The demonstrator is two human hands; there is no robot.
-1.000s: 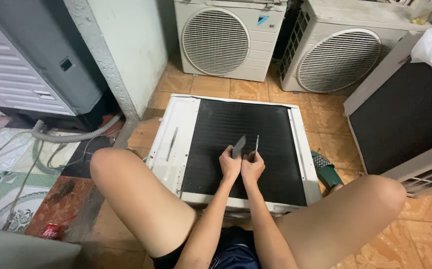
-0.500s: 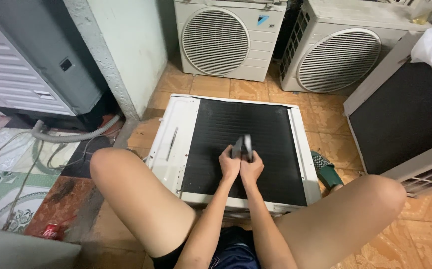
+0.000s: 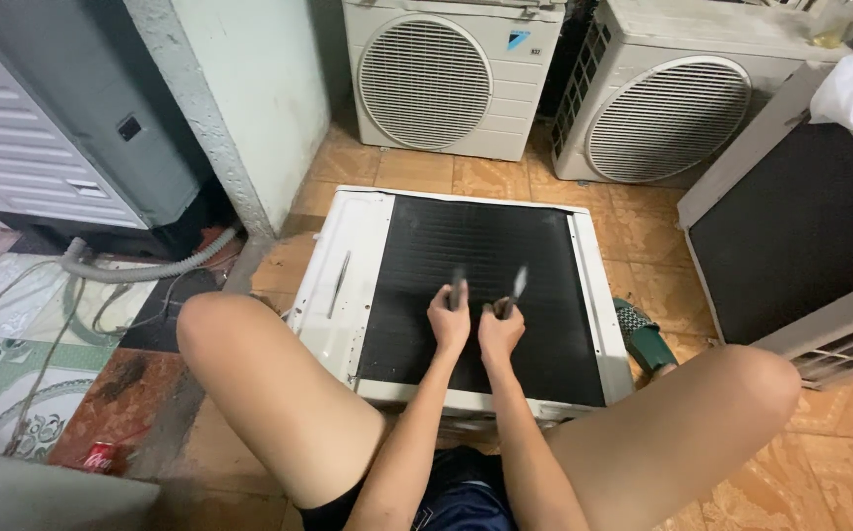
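Note:
An air-conditioner outdoor unit [image 3: 348, 285] lies flat on the tiled floor between my knees, white casing around a black finned coil [image 3: 485, 246]. My left hand [image 3: 449, 321] and my right hand [image 3: 500, 329] hover close together over the middle of the coil. Each grips one handle of a small plier-like tool [image 3: 515, 285]; the left handle [image 3: 458, 288] points up and the right one leans out, so the tool is spread apart. The tool is motion-blurred and its jaws are hidden behind my fingers.
Two more outdoor units [image 3: 436, 79] [image 3: 672, 108] stand against the back wall. Another unit [image 3: 790, 226] lies at the right, with a green sandal [image 3: 643, 334] beside it. A grey hose [image 3: 141, 265] and cables run at the left; a red can [image 3: 100, 457] lies near my left leg.
The tool's handles were spread a second ago, came together half a second ago, and are spread apart again. Both hands stay in the same place over the coil.

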